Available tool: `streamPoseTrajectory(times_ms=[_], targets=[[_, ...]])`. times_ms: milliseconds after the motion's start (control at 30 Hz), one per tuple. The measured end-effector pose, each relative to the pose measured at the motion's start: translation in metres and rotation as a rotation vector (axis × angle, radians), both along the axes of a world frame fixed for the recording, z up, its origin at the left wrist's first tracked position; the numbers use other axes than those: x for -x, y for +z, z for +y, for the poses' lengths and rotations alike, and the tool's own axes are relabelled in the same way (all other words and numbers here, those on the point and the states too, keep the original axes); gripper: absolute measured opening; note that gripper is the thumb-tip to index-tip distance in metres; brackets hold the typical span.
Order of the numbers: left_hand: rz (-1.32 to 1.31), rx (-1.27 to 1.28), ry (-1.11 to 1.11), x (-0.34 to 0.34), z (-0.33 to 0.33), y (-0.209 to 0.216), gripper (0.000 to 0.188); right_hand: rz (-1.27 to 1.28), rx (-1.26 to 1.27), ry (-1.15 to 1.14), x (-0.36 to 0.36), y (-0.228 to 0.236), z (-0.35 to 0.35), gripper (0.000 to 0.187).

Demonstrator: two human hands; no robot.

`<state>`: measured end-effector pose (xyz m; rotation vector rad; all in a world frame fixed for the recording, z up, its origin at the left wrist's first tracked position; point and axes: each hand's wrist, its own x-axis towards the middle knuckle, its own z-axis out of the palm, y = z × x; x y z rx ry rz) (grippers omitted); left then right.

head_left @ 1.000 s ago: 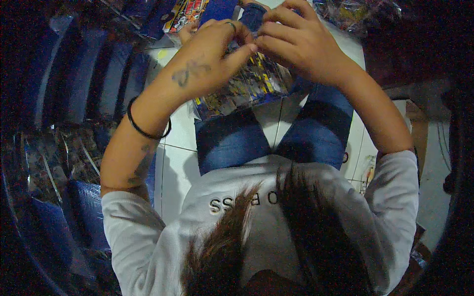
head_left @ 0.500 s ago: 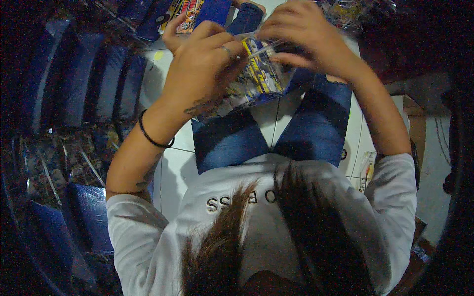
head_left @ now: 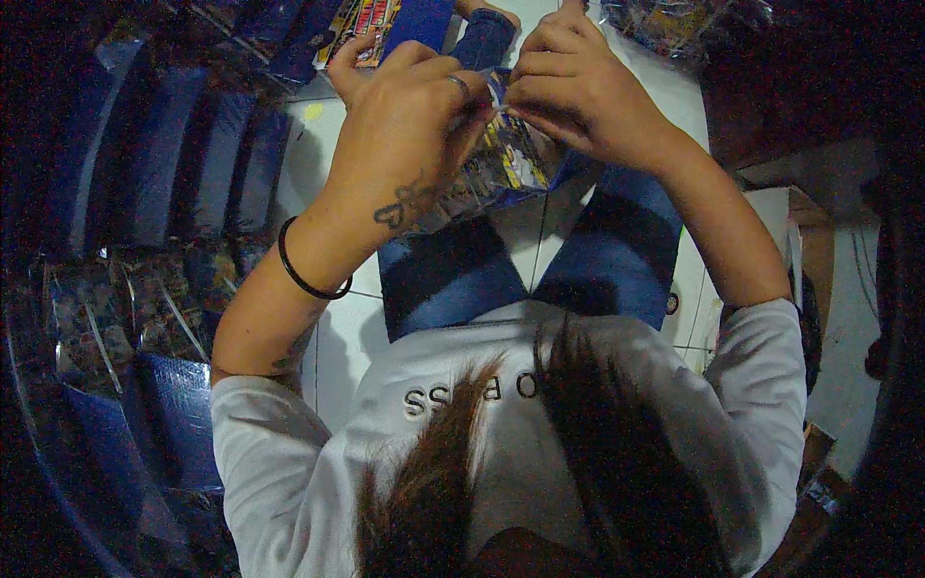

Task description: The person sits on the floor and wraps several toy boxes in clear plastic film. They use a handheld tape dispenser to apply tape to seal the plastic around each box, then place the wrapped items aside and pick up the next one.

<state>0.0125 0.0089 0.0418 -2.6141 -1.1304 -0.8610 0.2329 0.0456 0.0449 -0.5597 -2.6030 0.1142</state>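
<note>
Nearer than the wrapped package [head_left: 511, 169] are the jeans [head_left: 453, 284]. The left hand [head_left: 409, 111] and the right hand [head_left: 583, 96], almost together over the package, partly hide it, so whether they clamp it, I cannot tell. Beyond the package, a blue box [head_left: 420, 24] is cut off.
</note>
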Motion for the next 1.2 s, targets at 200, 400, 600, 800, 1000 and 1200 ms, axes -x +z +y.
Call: streamPoseTrajectory(times_ms=[200,400,600,800,1000,1200], targets=[[-0.359,0.799,-0.049,0.007,0.025,-0.006,0.014,0.11,-0.482,-0.109,0.003,-0.015,-0.01,0.02],[0.009,0.364,-0.009,-0.001,0.02,0.002,0.018,-0.014,-0.462,-0.062,0.005,-0.023,-0.004,0.027],[0.168,0.068,-0.03,0.001,0.001,-0.006,0.011,-0.074,-0.216,-0.044,0.001,-0.022,0.003,0.021],[0.058,0.033,-0.049,0.003,0.0,-0.013,0.01,-0.016,-0.172,-0.033,-0.022,0.014,-0.001,0.01],[0.041,0.012,-0.038,0.011,-0.002,-0.021,0.009,-0.129,-0.167,-0.062,-0.016,-0.016,-0.002,0.021],[0.046,0.097,0.105,0.048,-0.026,-0.011,0.012,0.059,-0.11,-0.101,-0.013,-0.038,0.001,0.015]])
